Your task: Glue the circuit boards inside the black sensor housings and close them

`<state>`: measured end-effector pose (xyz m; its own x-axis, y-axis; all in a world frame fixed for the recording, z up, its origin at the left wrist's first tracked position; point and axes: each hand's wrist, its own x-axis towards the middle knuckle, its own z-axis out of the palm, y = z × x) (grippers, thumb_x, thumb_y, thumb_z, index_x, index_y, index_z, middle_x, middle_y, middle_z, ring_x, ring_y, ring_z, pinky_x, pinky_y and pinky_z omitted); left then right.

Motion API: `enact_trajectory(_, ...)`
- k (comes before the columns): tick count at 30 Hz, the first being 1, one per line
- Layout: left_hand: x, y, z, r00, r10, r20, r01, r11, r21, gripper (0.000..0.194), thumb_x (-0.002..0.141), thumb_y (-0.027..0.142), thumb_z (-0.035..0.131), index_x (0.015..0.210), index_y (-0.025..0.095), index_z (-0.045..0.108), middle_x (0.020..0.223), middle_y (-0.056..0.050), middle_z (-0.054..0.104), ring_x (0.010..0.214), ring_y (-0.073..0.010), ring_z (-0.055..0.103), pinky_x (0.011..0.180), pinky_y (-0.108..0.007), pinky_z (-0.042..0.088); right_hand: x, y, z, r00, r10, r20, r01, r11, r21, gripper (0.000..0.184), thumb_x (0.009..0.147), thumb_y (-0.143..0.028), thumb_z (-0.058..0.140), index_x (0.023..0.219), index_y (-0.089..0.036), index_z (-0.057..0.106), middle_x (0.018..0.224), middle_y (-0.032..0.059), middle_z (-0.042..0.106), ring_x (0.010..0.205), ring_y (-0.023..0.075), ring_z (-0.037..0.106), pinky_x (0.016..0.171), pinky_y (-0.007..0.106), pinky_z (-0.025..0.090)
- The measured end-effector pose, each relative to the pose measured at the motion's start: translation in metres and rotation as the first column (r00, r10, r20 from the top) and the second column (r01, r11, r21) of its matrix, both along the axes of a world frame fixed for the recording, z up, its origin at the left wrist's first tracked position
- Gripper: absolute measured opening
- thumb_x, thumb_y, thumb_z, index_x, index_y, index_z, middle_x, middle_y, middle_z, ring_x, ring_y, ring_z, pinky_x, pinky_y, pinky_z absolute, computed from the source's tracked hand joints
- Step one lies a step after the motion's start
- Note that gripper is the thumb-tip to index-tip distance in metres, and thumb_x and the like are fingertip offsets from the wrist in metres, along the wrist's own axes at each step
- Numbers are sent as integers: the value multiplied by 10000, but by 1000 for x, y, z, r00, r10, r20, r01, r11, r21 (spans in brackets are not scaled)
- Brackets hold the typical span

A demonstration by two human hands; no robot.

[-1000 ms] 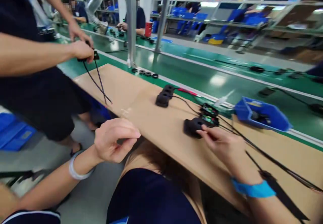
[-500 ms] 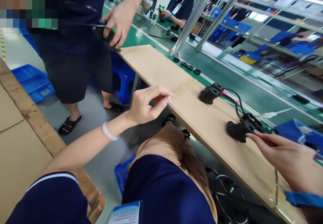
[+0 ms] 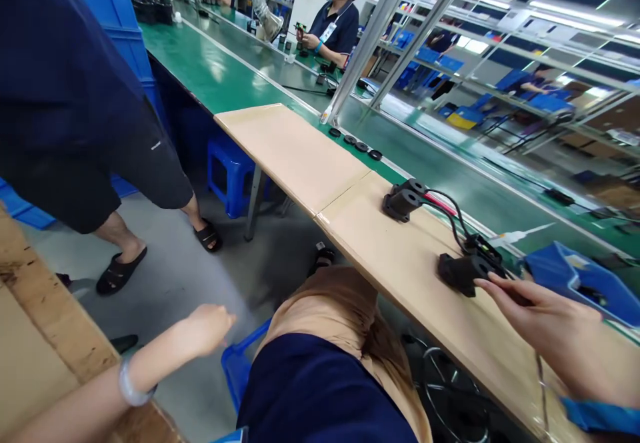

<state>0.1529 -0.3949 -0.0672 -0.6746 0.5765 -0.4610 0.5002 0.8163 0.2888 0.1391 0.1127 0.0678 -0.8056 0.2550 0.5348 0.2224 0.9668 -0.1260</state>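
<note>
Near left: the left hand point(image 3: 210, 330) hangs over the floor, off the worktop point(image 3: 360, 250), fingers drawn together; blur hides the fingertips, so cannot tell whether anything small sits inside. Near right: the right hand point(image 3: 550, 323) is in a narrow pinch, thumb and fingertips on the right edge of the near black housing point(image 3: 463, 275), which lies on the right part of the worktop. Just behind the housing, a dark open case point(image 3: 483, 248) shows a little green; detail too small to read. Handling note (judgement): light pinch on the solid rim, fingertips clear of the open case, cables point(image 3: 461, 216) kept slack; the left hand, brought over, could steady the housing's other end. Right of the case stands a blue bin point(image 3: 543, 263). Farther left on the worktop, a pair of black housings point(image 3: 403, 201) stands beside a red strip point(image 3: 440, 203), cables looping between. Beyond, black rings point(image 3: 375, 155) lie in a row on the green surface point(image 3: 225, 83). Far side: a seated co-worker point(image 3: 340, 30) holds a small part.
</note>
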Motion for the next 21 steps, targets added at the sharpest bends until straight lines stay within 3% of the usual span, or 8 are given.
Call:
enact_trajectory(5, -10, 3, 6, 990, -24, 136, 40, 992, -117, 282, 787, 199, 724, 1059, 126, 704, 957, -182, 748, 883, -370, 737, 738, -400, 581, 2, 2, 0, 999, 8, 53, -5, 999, -43, 733, 638, -846, 483, 649, -162, 749, 673, 150, 732, 529, 231, 671, 435, 283, 454)
enact_trajectory(10, -23, 2, 7, 989, -10, 149, 38, 981, -189, 337, 822, 150, 640, 1149, 73, 666, 1059, -242, 715, 963, -406, 713, 824, -483, 566, 4, 8, -4, 993, -61, 102, 67, 996, -57, 820, 604, -876, 469, 724, -125, 774, 594, 141, 689, 411, 188, 562, 387, 302, 385)
enact_trajectory(16, -24, 5, 9, 984, -24, 178, 58, 980, -189, 332, 804, 145, 654, 1133, 105, 680, 1035, -215, 730, 952, -389, 721, 805, -435, 579, 4, 16, -12, 999, -38, 13, 39, 997, -68, 716, 611, -834, 521, 685, -164, 762, 622, 122, 719, 452, 221, 615, 387, 297, 397)
enact_trajectory(21, -24, 7, 16, 980, -18, 196, 55, 981, -185, 319, 831, 208, 675, 1135, 111, 683, 1002, -210, 740, 915, -370, 736, 787, -424, 596, 4, 13, -9, 1000, 14, 17, -13, 998, -58, 628, 661, -782, 542, 640, -186, 740, 610, 107, 719, 455, 213, 623, 389, 292, 416)
